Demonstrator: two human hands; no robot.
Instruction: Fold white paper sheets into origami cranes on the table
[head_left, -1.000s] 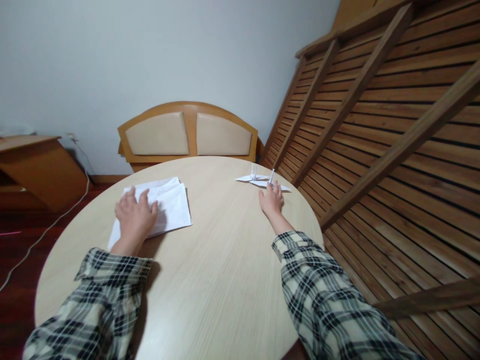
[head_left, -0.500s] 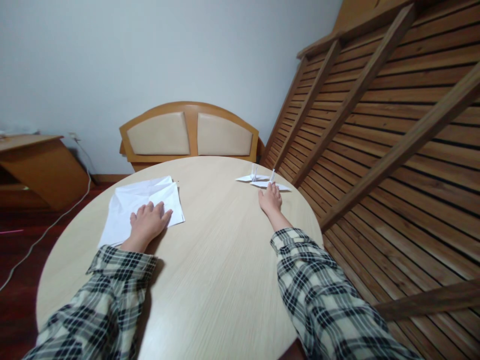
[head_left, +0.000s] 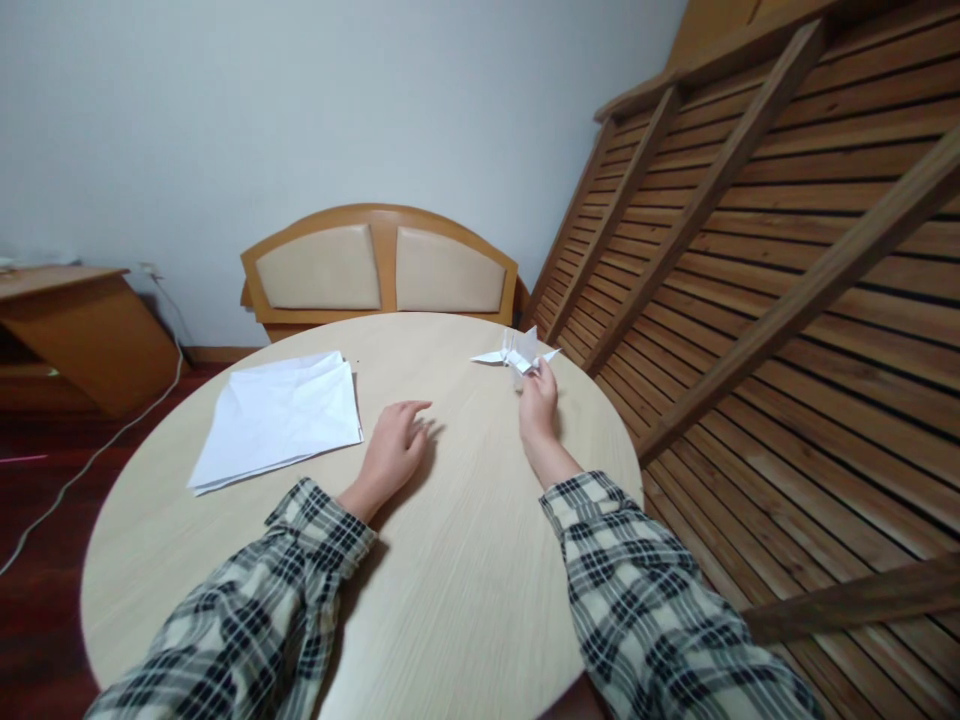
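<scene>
My right hand pinches a white origami crane, lifted and tilted at the far right of the table; its edges are smeared by motion. Behind it lies a second paper crane, partly covered by the held one. My left hand is over the middle of the table, fingers partly stretched, with nothing in it. To its left rests a stack of white paper sheets, creased on top and apart from the hand.
The round wooden table fills the foreground. Slatted wooden panels lean close along its right side. A padded headboard stands behind the table, against the wall. At the left are a desk and a white cable on the floor.
My left hand has left the paper stack and moved right over bare tabletop. My right hand has taken hold of the nearer crane, raising and turning it.
</scene>
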